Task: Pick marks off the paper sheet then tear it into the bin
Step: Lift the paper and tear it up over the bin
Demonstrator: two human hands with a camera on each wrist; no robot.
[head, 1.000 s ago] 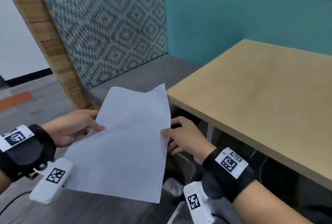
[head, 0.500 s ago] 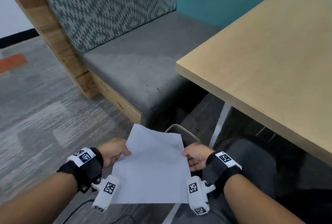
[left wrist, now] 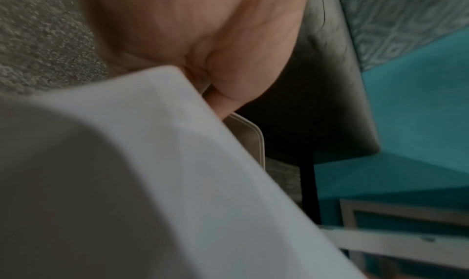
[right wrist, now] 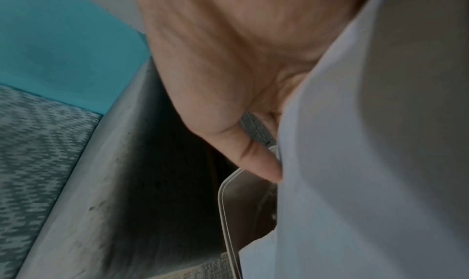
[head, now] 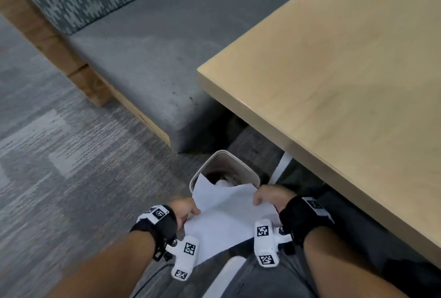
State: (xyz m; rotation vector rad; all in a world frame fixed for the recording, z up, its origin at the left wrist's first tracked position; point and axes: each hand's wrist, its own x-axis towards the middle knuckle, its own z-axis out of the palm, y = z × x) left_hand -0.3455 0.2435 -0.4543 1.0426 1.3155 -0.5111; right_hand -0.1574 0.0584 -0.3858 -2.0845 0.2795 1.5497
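A white paper sheet (head: 224, 216) is held low over a small grey bin (head: 241, 162) that stands on the floor by the table leg. My left hand (head: 187, 210) pinches the sheet's left edge and my right hand (head: 268, 196) pinches its right edge. The far corner of the sheet hangs over the bin's near rim. Inside the bin lies some crumpled white stuff. In the left wrist view the sheet (left wrist: 177, 173) fills the lower frame, with the bin rim (left wrist: 256, 137) behind it. In the right wrist view the sheet (right wrist: 368, 163) sits beside the bin rim (right wrist: 225, 213).
A light wooden table (head: 346, 71) juts out on the right, its white leg (head: 282, 166) just past the bin. A grey bench seat (head: 148, 54) with a patterned backrest stands ahead. Grey carpet (head: 59, 166) spreads to the left.
Both hands have carried the sheet down and forward over the bin. The view has tipped downward, so the bin's opening now shows.
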